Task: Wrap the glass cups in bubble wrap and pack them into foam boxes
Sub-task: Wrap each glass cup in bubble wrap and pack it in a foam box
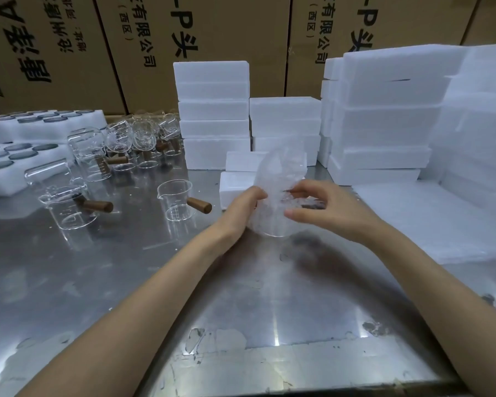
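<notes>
A steel table (69,282) carries everything. At its far left lies a foam tray (9,133) with round pockets. Right of the tray stands a cluster of glass cups (132,138) with wooden handles; nearer, one cup (69,207) sits at the tray's corner and another cup (176,203) stands alone further right, handle pointing right.

Right of that lone cup, the left hand (241,209) curls closed around the left side of a cup bundled in bubble wrap (275,196). The bundle sits between both hands, its base touching the table, loose wrap rising above the fingers. The right hand (324,212) presses on the bundle's right side, fingers part-spread and bent over the wrap.

Just behind the bundle lie two low foam boxes (235,184). Behind those, foam box stacks (212,116) rise, with taller stacks (384,116) to the right. A pile of wrap sheets (430,222) lies right of the right hand. Cartons (126,38) line the back.
</notes>
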{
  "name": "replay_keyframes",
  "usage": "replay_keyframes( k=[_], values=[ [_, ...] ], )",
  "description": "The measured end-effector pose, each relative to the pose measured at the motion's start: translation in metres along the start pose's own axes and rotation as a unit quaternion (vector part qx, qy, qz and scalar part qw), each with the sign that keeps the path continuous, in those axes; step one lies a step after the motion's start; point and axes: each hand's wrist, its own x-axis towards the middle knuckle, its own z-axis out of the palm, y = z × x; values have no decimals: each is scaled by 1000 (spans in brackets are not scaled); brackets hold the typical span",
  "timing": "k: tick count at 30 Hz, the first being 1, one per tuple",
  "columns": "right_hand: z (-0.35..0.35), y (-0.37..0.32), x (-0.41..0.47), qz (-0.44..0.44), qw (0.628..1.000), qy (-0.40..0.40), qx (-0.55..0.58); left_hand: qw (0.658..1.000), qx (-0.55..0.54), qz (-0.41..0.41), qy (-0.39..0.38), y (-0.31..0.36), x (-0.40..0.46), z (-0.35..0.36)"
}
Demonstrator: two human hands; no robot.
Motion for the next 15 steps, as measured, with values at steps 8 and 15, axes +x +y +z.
replay_keyframes(
  k=[8,15],
  values=[
    [6,6,6,-7,996,87,-23,982,158,95,-25,7,-6,-7],
    [17,6,9,-48,989,138,-20,985,121,121,21,10,-9,-5]
  ],
)
